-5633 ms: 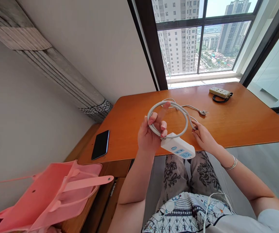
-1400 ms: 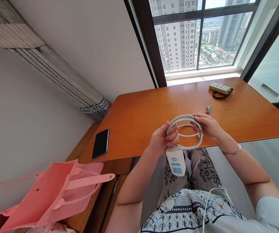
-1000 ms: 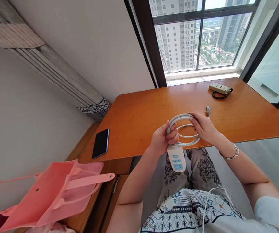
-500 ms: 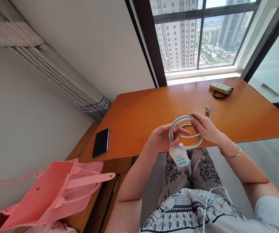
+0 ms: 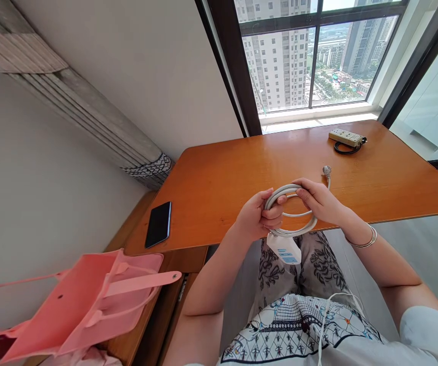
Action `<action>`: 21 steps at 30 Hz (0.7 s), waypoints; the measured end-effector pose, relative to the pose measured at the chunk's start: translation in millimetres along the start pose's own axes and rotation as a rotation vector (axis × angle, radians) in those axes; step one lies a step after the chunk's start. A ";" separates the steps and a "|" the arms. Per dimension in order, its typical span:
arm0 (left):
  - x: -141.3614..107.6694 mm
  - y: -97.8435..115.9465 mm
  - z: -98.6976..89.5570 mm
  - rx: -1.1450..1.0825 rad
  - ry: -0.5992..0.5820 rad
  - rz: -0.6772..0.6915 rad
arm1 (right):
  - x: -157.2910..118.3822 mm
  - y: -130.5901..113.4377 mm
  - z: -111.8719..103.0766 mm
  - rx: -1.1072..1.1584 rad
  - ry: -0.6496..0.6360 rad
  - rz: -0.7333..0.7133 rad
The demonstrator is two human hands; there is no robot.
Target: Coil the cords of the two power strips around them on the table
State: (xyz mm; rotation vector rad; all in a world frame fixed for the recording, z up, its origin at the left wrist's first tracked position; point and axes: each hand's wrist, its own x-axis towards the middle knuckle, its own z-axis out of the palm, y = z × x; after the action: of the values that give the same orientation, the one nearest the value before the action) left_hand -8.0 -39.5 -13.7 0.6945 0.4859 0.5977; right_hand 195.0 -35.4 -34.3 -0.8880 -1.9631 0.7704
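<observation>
A white power cord [image 5: 294, 233], wound into a loose coil, is held up between both hands at the table's front edge. My left hand [image 5: 261, 213] has its fingers wrapped round the coil's left side. On the upper right of the coil, my right hand [image 5: 317, 201] pinches the loops between thumb and fingers. Below the coil hangs a white tag or block [image 5: 284, 249] with blue print, too small to read. The cord's plug [image 5: 326, 171] lies on the table just beyond my right hand.
A beige power strip [image 5: 346, 137] with a black cable sits at the table's [image 5: 219, 173] back right. A dark phone [image 5: 158, 224] lies near the left edge. An open pink bag [image 5: 89, 300] stands at lower left. A window [image 5: 318, 56] is behind the table.
My left hand's fingers have closed round the coil, where they were spread before. The white tag has swung slightly right and down. The right hand has barely moved.
</observation>
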 end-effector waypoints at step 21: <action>-28.3 12.3 11.9 -0.034 0.148 0.344 | -27.6 42.5 1.7 0.334 -0.055 0.118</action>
State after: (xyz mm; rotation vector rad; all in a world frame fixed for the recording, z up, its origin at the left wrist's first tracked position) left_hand -25.7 -55.6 9.1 0.7097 0.4960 0.9841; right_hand 217.5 -34.0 -79.8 -0.7906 -1.7691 1.1629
